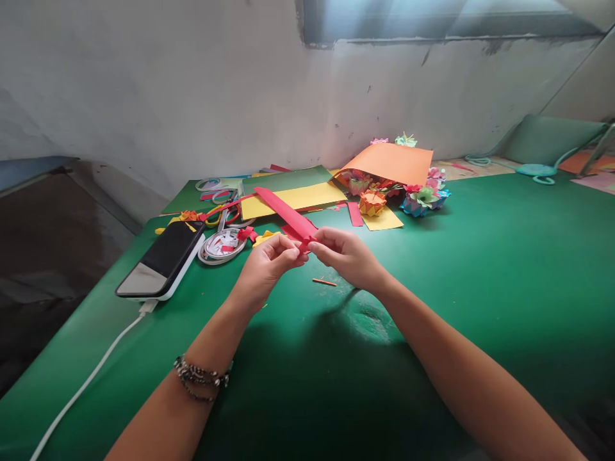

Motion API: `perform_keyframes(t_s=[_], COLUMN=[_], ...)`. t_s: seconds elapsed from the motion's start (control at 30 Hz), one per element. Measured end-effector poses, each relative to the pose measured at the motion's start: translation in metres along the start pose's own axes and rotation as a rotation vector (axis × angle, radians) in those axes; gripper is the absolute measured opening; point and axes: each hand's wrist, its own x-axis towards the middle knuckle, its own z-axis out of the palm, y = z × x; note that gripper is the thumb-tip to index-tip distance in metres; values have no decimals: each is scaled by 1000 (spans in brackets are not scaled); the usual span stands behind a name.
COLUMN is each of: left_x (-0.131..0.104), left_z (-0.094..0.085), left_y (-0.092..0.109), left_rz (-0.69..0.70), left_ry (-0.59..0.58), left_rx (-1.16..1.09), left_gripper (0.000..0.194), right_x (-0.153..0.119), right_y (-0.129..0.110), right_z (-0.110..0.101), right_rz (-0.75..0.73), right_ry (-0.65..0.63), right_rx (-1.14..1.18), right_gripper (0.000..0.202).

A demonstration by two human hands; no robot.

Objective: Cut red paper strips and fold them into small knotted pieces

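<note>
A long red paper strip (287,213) slants up and to the left from my fingertips, its near end folded or bunched. My left hand (270,266) pinches that near end from the left, thumb against fingers. From the right, my right hand (346,255) grips the same end between thumb and index finger. The two hands nearly touch. Just below them a thin brown stick (324,282) lies on the green table (504,275). Behind the strip are yellow paper (312,196) and dark green paper (293,178).
A phone on a white power bank (166,262) with a cable lies at left, beside tape rolls (221,247) and scissors (223,219). Paper flowers (425,195) sit under an orange sheet (391,160) at the back. A wall rises behind.
</note>
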Motion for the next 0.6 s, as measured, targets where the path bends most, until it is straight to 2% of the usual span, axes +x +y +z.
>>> perform_keyframes(t_s=[0.13,0.4,0.6], left_x=[0,-1,-1], left_z=[0,2,5], left_y=[1,4,3], left_rz=[13,-28,48], left_ry=[-11,-28,-14], left_rx=[11,77,244], left_gripper=[22,23,26], right_x=[0,-1,-1], right_y=[1,0,2], right_z=[0,0,1], right_rz=[-6,-82,-140], right_ry=[70,129,121], right_rx=[-12,-133,-182], right_gripper=[19,11,11])
